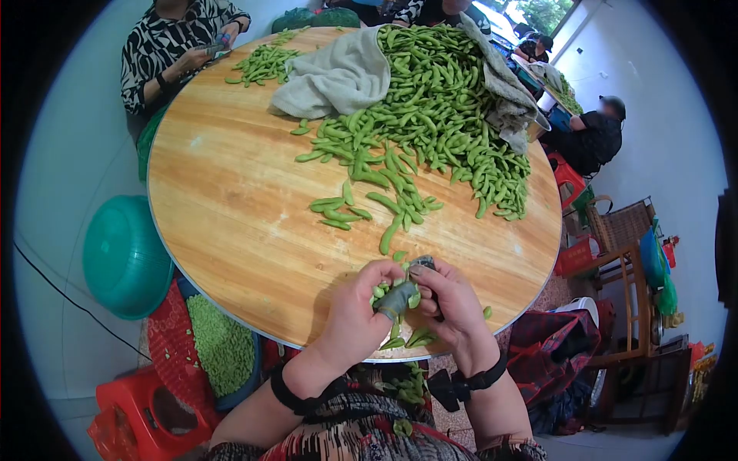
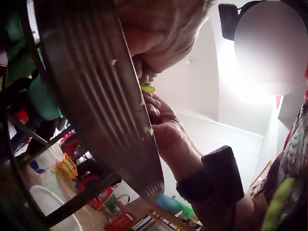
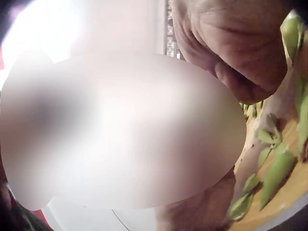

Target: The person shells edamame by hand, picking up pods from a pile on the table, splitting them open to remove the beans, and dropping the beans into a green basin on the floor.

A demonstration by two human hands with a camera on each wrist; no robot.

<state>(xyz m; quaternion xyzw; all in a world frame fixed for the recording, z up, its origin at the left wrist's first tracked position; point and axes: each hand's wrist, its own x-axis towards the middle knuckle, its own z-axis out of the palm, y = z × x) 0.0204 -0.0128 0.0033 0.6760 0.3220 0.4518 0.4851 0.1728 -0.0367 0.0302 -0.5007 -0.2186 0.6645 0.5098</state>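
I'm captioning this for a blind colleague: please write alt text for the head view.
A person's left grip and right grip hold green beans between them at the near edge of a round wooden table. Bean pods lie heaped beyond, beside grey cloth; a blue tub holds shelled beans at lower left.

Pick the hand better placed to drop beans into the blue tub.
Left, likely: the left hand is nearer the blue tub, which sits on that side; the right hand is farther across.

Blk/red/white print garment [image 1: 338, 438], sleeves [image 1: 511, 448] ditto; blk L-wrist strap [image 1: 287, 393]; blk R-wrist strap [image 1: 489, 374] w/ boxy module [image 2: 224, 172]; grey-green finger cover [image 1: 396, 300], L.
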